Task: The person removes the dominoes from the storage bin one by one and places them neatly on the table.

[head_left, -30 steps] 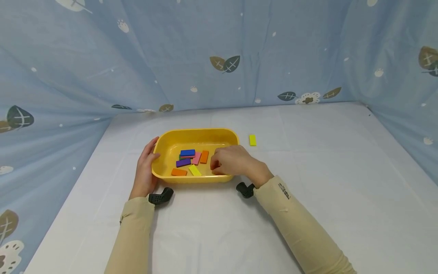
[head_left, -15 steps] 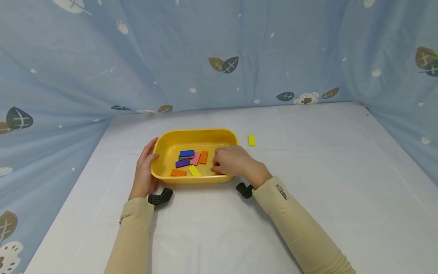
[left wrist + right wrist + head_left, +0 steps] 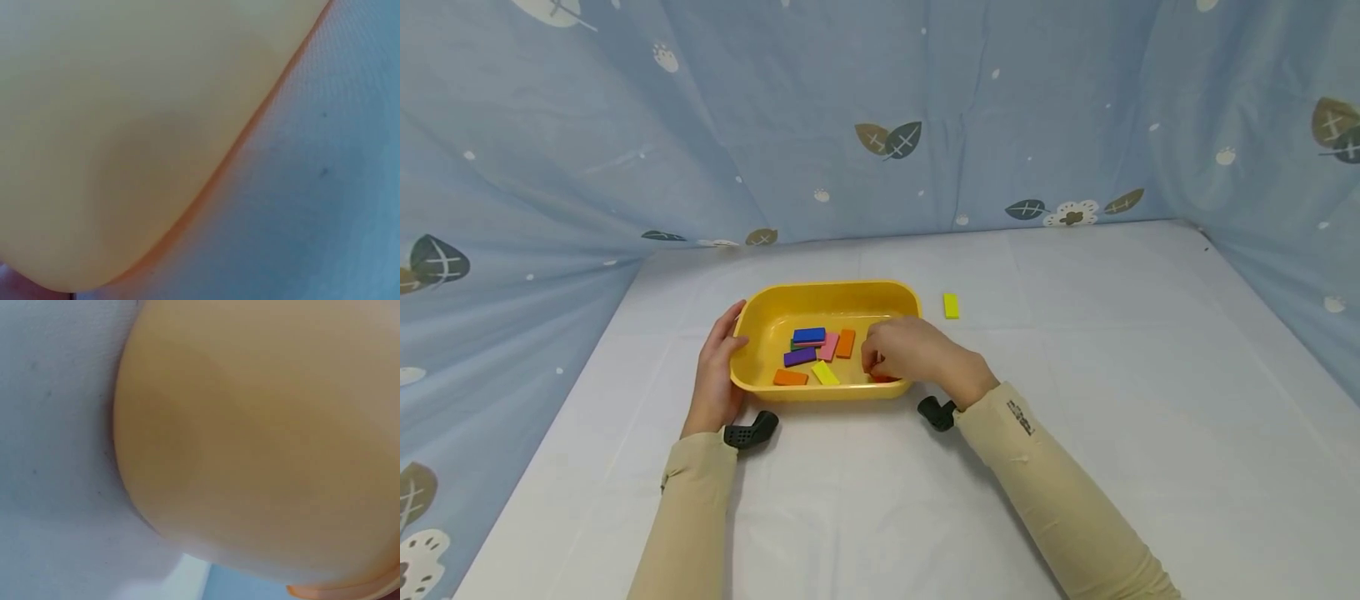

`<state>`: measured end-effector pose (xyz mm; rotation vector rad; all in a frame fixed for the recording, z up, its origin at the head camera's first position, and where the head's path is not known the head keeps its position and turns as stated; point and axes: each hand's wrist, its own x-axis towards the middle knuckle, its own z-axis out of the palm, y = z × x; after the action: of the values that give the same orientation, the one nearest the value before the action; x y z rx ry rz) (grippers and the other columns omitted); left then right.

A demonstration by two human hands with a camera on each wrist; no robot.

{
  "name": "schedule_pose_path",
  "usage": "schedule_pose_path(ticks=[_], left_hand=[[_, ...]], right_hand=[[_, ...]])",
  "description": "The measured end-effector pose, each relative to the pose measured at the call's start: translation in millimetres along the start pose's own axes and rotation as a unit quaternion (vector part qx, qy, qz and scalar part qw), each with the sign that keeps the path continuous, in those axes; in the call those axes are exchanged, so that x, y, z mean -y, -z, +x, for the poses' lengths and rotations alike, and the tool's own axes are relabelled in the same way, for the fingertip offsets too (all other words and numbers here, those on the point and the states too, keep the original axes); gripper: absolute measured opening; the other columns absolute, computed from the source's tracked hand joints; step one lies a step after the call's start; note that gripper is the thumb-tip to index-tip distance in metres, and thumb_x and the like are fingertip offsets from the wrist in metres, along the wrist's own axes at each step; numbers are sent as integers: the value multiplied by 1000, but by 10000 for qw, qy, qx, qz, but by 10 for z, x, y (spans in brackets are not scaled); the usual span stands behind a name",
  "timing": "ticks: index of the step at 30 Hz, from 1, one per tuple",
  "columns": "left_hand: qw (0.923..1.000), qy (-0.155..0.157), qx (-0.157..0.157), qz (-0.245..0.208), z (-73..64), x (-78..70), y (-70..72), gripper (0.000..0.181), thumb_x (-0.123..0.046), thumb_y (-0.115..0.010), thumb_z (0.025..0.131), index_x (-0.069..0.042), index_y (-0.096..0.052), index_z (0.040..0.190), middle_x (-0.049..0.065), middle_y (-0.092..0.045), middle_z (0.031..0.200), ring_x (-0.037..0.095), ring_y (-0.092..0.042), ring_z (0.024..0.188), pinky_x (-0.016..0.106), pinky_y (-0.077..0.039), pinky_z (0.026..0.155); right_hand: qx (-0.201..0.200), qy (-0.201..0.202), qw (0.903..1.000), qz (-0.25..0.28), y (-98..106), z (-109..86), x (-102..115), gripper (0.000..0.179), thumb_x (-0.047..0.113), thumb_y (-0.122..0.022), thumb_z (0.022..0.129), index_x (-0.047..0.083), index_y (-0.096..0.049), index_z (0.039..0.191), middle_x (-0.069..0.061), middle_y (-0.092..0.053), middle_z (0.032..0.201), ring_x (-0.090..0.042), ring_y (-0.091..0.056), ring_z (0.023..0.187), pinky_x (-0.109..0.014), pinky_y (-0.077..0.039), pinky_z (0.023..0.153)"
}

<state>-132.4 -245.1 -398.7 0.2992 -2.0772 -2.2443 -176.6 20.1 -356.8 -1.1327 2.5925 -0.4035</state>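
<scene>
A yellow plastic tray [image 3: 820, 394] with rounded corners stands on the white-covered table. At its left end my left hand [image 3: 717, 375] grips the wall, thumb over the rim and fingers outside. My right hand [image 3: 917, 352] reaches into the right end, fingers curled down, with a red block [image 3: 882, 379] showing at the fingertips, mostly hidden. Several flat blocks lie inside: a blue one [image 3: 809, 334] over a green and a pink one, a purple one [image 3: 800, 357], another pink one [image 3: 828, 347], two orange ones and a yellow block [image 3: 825, 372]. Both wrist views show mainly the tray's outer wall.
A single yellow block [image 3: 951, 306] lies on the table [image 3: 1112, 375] right of the tray, behind my right hand. A blue patterned curtain [image 3: 775, 108] hangs behind the table and along both sides. A black wrist device [image 3: 752, 431] sits below each hand.
My right hand shifts slightly in the same corner of the tray, and more of the red block now shows below the fingers. The left hand keeps its hold on the tray.
</scene>
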Motion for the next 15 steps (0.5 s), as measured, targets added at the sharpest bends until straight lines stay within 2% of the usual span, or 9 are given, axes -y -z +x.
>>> schedule_pose_path(ticks=[3,7,11,15], left_hand=[[10000,-29,11,29,3,1,2,50,-11,-38,90,-31,-36,136,-8,-27,142,19,-32,125,25,-36,96],[9999,-70,14,72,7,0,7,50,-12,-38,90,-31,-36,136,-9,-27,142,19,-32,125,25,-36,96],[9999,-38,10,99,-1,-1,12,50,-11,-37,90,-29,-34,137,-8,-27,142,19,-32,125,26,-35,97],[9999,-68,20,140,-1,-9,6,50,-10,-37,90,-30,-35,136,-9,-27,142,18,-33,125,25,-36,96]], right_hand=[[168,-72,9997,184,16,-5,3,11,19,-64,81,20,-69,91,12,-59,84,-10,-50,78,-22,-43,75],[218,-121,9972,710,45,-7,-31,22,22,-63,82,18,-66,104,12,-59,85,-10,-51,78,-22,-44,74],[-87,-120,9910,1329,66,-9,-128,26,25,-62,82,18,-64,107,14,-59,86,-7,-53,78,-18,-45,71],[-556,-195,9795,1929,109,-25,-229,25,28,-62,82,19,-65,106,13,-60,87,-8,-53,78,-19,-47,69]])
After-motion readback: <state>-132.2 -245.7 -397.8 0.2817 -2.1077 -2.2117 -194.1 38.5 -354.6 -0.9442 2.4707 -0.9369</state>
